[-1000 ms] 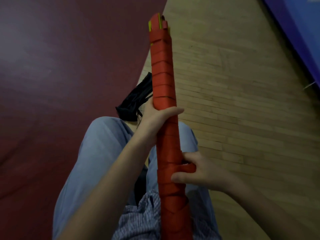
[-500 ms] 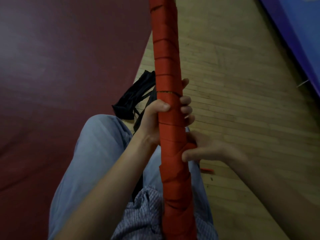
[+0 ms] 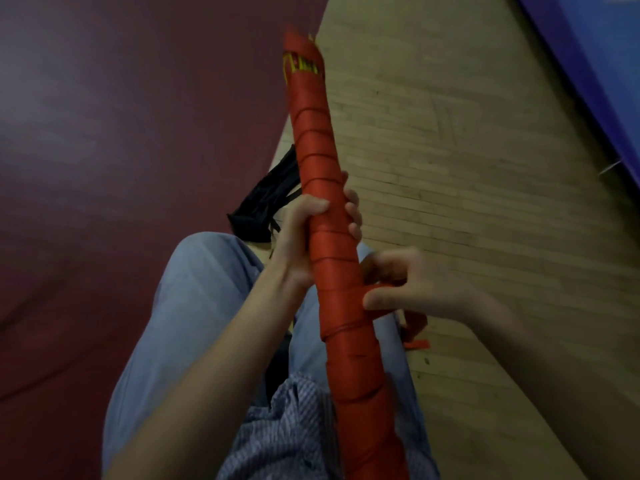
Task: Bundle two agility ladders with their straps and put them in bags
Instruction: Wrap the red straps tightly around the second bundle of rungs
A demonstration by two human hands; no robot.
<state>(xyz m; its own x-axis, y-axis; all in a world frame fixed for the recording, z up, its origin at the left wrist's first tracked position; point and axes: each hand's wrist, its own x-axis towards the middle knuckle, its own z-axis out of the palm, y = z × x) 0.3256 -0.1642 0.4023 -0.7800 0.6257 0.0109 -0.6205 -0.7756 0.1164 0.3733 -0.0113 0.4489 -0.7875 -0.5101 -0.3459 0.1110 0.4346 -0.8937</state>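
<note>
The ladder bundle (image 3: 313, 140), a long red roll wound spirally with its strap (image 3: 414, 322), is held tilted above the person's lap, with its far end leaning left. The left hand (image 3: 301, 237) grips the roll at mid-length, fingers curled round it. The right hand (image 3: 419, 285), nearer and to the right, pinches the strap against the roll. A black bag (image 3: 259, 213) lies on the wooden floor (image 3: 467, 140) left of the roll, beside a dark red mat (image 3: 104, 133).
</note>
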